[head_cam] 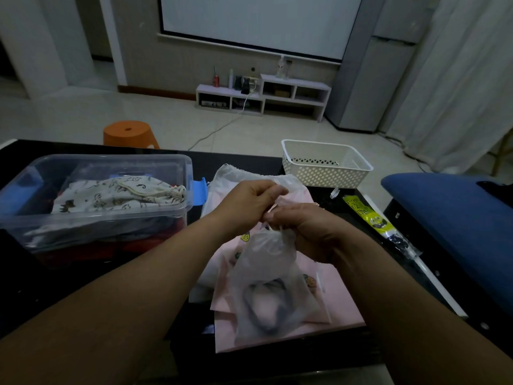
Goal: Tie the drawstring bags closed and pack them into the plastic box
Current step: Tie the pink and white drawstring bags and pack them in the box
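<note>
Hands (left hand (249,200), right hand (304,227)) curl together, pinching what seem to be the cords of a translucent drawstring bag (268,276), held above pink bags (341,309) on the bench (41,284) for tying; beyond, at left, the plastic box (111,158) holds a printed bag (116,200), its top open, with a white basket (324,173) farther right.

Place: we see a home living room.
Evidence: we note a wall projection screen (261,23), low media shelf (263,97), blue sofa (458,218), curtains (466,79).
</note>
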